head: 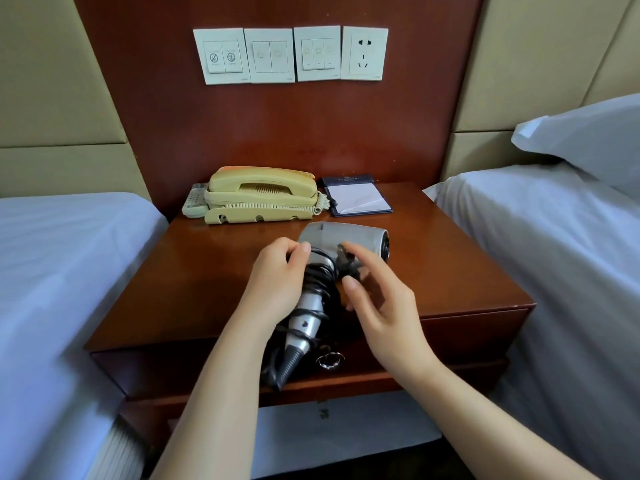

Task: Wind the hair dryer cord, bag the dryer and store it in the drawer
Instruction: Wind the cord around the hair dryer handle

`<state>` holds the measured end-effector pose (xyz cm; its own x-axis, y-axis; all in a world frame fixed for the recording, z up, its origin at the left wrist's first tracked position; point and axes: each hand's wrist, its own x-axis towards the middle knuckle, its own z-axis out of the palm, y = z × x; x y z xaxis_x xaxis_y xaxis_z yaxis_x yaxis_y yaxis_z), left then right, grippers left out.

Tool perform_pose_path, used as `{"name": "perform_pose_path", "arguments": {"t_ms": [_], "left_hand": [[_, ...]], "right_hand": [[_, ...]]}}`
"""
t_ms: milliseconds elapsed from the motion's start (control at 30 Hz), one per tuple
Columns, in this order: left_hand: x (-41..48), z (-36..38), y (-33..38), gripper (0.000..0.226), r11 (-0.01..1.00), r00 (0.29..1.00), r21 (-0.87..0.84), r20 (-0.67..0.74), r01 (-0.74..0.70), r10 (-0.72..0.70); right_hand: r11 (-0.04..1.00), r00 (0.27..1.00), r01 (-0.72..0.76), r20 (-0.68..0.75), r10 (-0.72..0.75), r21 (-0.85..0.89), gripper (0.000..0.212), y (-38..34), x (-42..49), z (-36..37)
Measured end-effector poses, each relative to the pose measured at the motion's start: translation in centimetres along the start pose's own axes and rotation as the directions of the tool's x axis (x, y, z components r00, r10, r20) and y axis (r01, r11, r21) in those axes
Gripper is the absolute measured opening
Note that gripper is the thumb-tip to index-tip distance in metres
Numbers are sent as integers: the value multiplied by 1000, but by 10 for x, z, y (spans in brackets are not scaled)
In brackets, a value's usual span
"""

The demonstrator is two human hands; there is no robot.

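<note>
The left hand (277, 278) curls round the handle of the hair dryer (343, 237), over the wound black cord (320, 275). The right hand (377, 299), half-curled and blurred, pinches the plug (346, 261) between fingers and thumb. The dryer hangs above the counter (450, 271), its tail hiding part of the closed drawer (467, 327). Behind stand a telephone (261, 195) and a notepad (356, 199), with beds on either side.

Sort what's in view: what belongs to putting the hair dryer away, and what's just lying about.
For the job: hair dryer, gripped by the left hand; cord, wound round its handle, its end at the right hand; drawer.
Lying about: telephone, remote control, notepad, wall switches.
</note>
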<state>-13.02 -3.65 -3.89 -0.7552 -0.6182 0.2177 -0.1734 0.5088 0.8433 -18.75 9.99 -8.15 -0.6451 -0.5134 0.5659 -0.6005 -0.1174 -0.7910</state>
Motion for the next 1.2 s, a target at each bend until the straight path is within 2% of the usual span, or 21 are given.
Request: {"name": "perform_pose_path", "arguments": {"t_ms": [167,333,433,600,733,800,867,967,1100,1200], "left_hand": [[2,6,3,32,992,999,-115,-7,46,-47],[2,7,6,32,974,998,-220,-1,60,-61],[-1,9,8,39,954,995,-282,38,98,-91],[-8,8,9,30,987,996,-162,84,-8,22],[-7,6,12,27,998,997,-63,66,-24,29],[-7,7,12,27,997,998,-67,63,-25,30],[-7,10,12,24,997,998,-72,50,-36,40],[-6,16,12,23,998,998,2,0,-67,67],[-4,21,13,19,986,987,105,-84,-127,136],[-5,24,12,19,962,956,176,-174,-208,238]], "right_hand": [[999,1000,-2,31,3,-44,27,0,5,-4],[985,991,-88,89,101,-146,5,-5,13,-11],[971,976,-128,150,160,-202,5,-14,21,-17],[881,978,-81,136,161,-465,11,-29,26,-20],[805,981,-17,144,127,-593,11,-37,25,-20],[839,984,-7,144,102,-544,11,-32,22,-20],[903,987,-61,110,119,-424,12,-23,20,-21],[945,989,-115,55,138,-306,10,-12,18,-24],[964,994,-87,44,101,-250,10,-9,14,-22],[975,997,-55,40,65,-216,21,-11,14,-18]]}}
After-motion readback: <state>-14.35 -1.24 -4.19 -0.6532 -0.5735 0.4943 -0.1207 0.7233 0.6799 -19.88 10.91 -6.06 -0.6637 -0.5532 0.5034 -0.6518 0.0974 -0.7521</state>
